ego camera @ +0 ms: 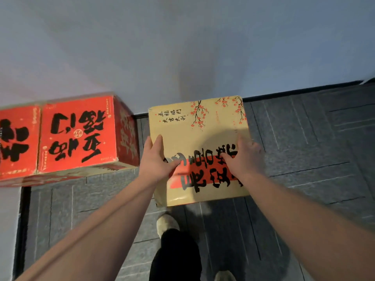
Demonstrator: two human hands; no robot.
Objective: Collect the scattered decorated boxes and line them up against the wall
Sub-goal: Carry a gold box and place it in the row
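A tan decorated box [203,126] with red blossoms and black calligraphy sits at the foot of the wall [182,47], right of centre. My left hand [156,159] grips its left edge, thumb lying on the top face. My right hand [243,155] holds its right edge, thumb on top too. To the left, two red decorated boxes [79,134] with black calligraphy stand side by side against the wall, on top of another box whose top edge shows below them. A narrow gap of floor separates the tan box from the red ones.
Dark grey carpet tiles [304,149] cover the floor, with a black skirting strip [294,92] along the wall. My legs and light shoes [167,224] are below the tan box. A pale wall corner [9,230] juts in at the lower left.
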